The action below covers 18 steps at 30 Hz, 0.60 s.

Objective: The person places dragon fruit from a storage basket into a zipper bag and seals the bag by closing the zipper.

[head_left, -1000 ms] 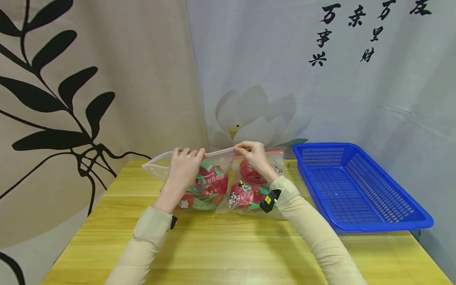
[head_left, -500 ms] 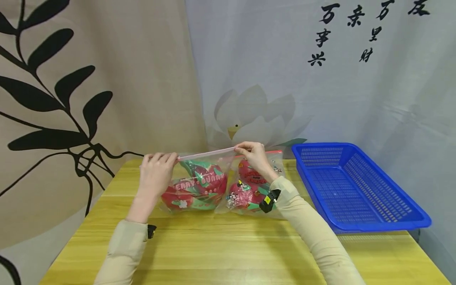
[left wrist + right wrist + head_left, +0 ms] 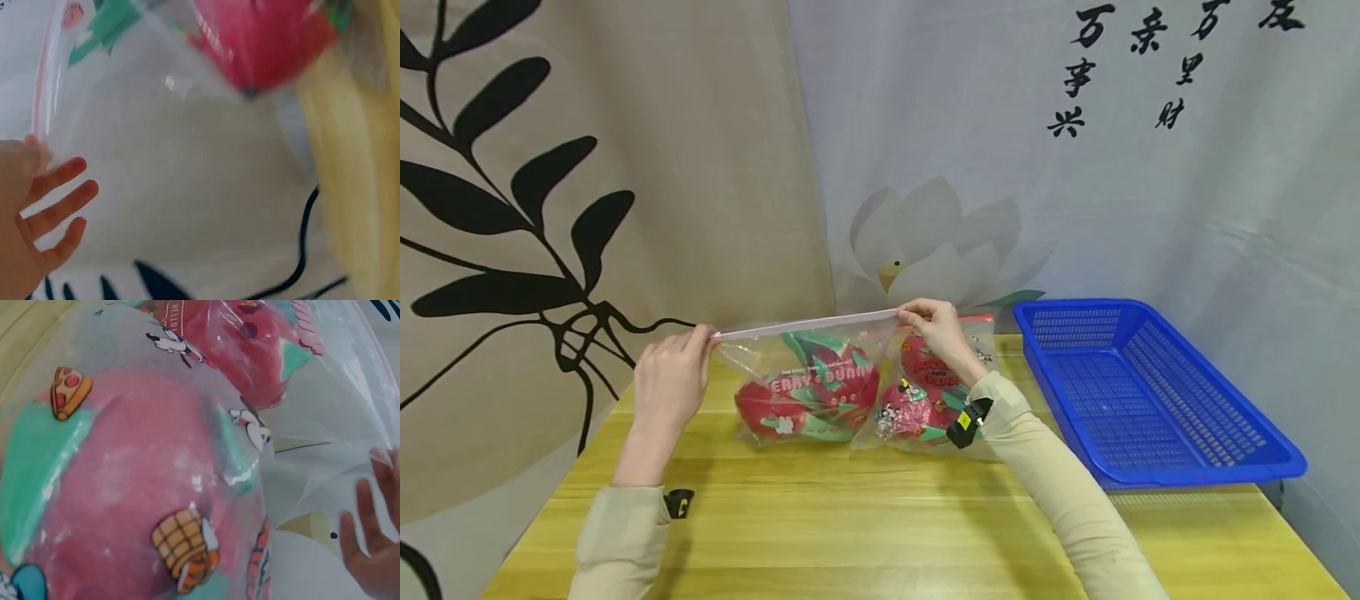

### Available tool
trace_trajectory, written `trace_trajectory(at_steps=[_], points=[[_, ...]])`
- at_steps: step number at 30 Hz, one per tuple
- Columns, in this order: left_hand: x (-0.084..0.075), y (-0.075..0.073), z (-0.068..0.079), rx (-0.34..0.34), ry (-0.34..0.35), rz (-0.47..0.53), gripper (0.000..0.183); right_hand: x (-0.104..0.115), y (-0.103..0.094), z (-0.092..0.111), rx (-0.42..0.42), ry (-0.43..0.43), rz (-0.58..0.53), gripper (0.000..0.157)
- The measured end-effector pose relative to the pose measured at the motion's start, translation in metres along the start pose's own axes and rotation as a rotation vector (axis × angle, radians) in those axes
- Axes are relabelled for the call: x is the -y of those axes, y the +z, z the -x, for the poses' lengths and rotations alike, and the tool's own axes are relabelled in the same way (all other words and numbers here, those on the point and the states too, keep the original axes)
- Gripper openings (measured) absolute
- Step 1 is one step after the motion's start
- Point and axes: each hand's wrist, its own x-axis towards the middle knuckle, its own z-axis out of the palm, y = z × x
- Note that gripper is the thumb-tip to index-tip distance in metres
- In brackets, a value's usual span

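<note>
A clear zip bag (image 3: 805,392) printed with pink lettering stands on the table, holding red and green fruit-like pieces. Its pale pink zip strip (image 3: 805,322) runs straight between my two hands. My left hand (image 3: 670,375) pinches the strip's left end; in the left wrist view its other fingers (image 3: 62,203) are spread apart. At the right end of the strip, my right hand (image 3: 936,329) pinches the top corner. Just behind my right wrist stands a second clear zip bag (image 3: 917,400) with a red top edge, cartoon prints and similar red and green contents.
A blue plastic basket (image 3: 1150,400) with mesh walls sits on the right of the wooden table (image 3: 850,525). Behind the table hangs a pale curtain (image 3: 715,167) printed with dark leaves, a lotus and writing.
My left hand has slid leftward along the zip strip, from near its middle to its left end, and the strip now lies straight. My right hand has stayed at the right corner.
</note>
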Motion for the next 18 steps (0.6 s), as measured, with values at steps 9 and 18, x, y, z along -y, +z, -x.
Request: trace_trajectory(at_steps=[9,18], points=[[-0.002,0.033,0.026,0.469,-0.421,0.642,0.073,-0.008,-0.001,0.003,0.289,0.166,-0.122,0.040],[-0.004,0.069,0.045,0.724,-0.444,0.532,0.115,-0.008,0.014,-0.001,0.290,0.250,-0.125,0.035]])
